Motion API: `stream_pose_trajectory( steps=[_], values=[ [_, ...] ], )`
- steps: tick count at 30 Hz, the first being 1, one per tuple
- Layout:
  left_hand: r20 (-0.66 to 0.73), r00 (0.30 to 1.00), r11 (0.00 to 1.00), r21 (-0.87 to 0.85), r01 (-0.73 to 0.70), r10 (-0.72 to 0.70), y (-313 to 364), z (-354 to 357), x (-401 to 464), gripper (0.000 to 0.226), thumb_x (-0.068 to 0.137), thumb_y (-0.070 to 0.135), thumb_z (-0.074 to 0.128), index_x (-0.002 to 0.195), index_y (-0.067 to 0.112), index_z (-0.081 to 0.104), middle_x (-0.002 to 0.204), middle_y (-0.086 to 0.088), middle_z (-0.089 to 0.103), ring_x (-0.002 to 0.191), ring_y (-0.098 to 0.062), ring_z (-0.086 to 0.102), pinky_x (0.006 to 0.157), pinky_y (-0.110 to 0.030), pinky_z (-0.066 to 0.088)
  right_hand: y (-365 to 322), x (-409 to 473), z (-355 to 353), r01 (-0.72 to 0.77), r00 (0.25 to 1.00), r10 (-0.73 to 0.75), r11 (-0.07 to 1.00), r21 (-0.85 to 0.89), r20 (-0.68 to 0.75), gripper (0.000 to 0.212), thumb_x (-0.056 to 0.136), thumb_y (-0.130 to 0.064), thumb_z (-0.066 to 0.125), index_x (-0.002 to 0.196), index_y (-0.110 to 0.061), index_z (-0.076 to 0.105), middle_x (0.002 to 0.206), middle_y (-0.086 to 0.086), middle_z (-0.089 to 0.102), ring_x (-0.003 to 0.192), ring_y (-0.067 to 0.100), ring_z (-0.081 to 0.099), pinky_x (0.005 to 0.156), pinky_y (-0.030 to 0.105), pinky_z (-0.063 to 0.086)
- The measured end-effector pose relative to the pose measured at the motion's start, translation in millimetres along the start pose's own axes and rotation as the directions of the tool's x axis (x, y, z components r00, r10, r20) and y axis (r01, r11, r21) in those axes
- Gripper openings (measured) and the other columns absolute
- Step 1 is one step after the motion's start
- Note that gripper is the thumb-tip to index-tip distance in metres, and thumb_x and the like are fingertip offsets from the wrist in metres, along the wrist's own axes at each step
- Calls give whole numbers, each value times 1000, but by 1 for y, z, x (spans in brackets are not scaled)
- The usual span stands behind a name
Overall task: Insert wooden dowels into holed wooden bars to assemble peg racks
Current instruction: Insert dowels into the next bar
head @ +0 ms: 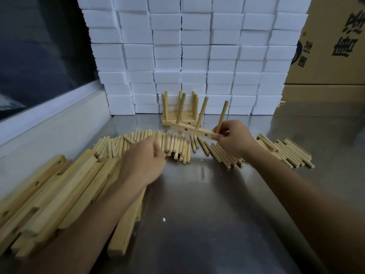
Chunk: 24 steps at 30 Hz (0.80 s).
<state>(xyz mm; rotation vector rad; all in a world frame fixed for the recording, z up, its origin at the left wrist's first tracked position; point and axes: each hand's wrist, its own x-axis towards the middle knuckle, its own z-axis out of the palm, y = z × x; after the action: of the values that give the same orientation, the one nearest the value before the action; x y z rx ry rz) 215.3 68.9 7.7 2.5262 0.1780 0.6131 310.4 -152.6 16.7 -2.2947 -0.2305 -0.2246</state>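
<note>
The right hand [232, 138] grips the bar [192, 130] by its right end, above the counter [207, 194], three dowels upright in it. The bar's long axis runs leftward toward the left hand [146, 157], which curls over the loose dowels [173, 143], perhaps pinching one; I cannot tell.

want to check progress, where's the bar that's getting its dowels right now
In the head view the bar is right of centre, held at its right end by the right hand above the loose dowels, just in front of the finished racks.
</note>
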Motion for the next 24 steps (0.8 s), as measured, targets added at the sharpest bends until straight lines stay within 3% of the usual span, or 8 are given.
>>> stream_pose_trajectory(
  steps=[4,10,16,18,21,24],
  values=[
    [110,987,981,143,-130,115,-1,7,-1,13,96,25,55,83,23,57,69,8,61,63,-9,56,52,-27,43,-1,36,6,19,999,-21,997,-78,-29,11,92,-9,62,102,-13,68,88,-6,62,78,7,58,61,16,45],
    [106,988,978,165,-127,110,-4,10,2,13,95,29,56,83,25,59,69,8,61,64,-10,57,58,-30,50,-1,84,28,9,999,-16,992,-124,-52,13,92,-11,64,104,-7,68,100,8,68,93,21,64,88,33,54],
    [117,989,985,130,-110,95,-5,9,4,14,95,31,56,83,23,60,70,6,63,68,-13,59,66,-36,53,10,110,53,-12,999,3,972,-233,-40,18,92,-10,64,109,-7,68,118,10,63,106,25,62,95,34,51],
    [116,989,986,129,-109,95,-5,10,4,15,94,31,56,82,24,60,70,6,63,67,-14,59,67,-36,54,12,113,58,-19,998,3,968,-248,-66,17,91,-13,67,107,-8,68,118,10,62,104,25,62,93,33,51],
    [116,989,985,131,-110,95,-7,12,5,14,94,32,56,83,25,59,68,7,62,66,-14,60,68,-37,55,12,115,62,-29,994,3,969,-245,-106,16,88,-16,71,102,-10,67,98,5,65,92,21,62,79,30,51],
    [108,989,985,130,-112,98,-8,14,6,13,94,33,57,83,26,59,68,8,61,65,-11,59,66,-36,56,12,112,61,-35,991,7,977,-211,-133,21,86,-21,74,104,-11,68,92,0,62,86,16,58,76,27,46]
  ],
)
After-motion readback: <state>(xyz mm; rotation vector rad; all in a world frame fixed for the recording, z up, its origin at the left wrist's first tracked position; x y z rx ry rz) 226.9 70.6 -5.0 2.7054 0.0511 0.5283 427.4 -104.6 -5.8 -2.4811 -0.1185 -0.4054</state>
